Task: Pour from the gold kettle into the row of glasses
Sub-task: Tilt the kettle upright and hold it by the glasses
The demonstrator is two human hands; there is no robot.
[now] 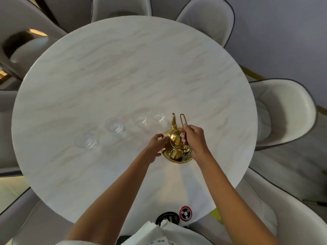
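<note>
Here, both bare forearms stretched forward from the bottom edge over the round marble-look table (106, 71); right hand (195, 141) curled over the gold kettle (175, 149), fingers pinched shut around one leg of its thin wire handle (183, 121), wrist bent down toward the lid; left hand (155, 147) laid against the kettle's left flank, fingers loosely bent and touching the metal — whether actually gripping, cannot tell. Kettle sitting upright on the table, right of centre and toward the near side; curved spout (174, 122) aimed away from the wearer, long axis from rear to spout running roughly straight toward the far rim; handle loop raised and leaning the same way, just right of the spout. Body squat and rounded, polished to a mirror, throwing bright yellow reflections. Four clear glasses in a slanting row to its left: nearest glass (158, 116) just beside the spout tip, second glass (140, 118) close by, third glass (113, 125) further left, fourth glass (85, 140) leftmost and nearest the wearer — contents too faint to judge.
</note>
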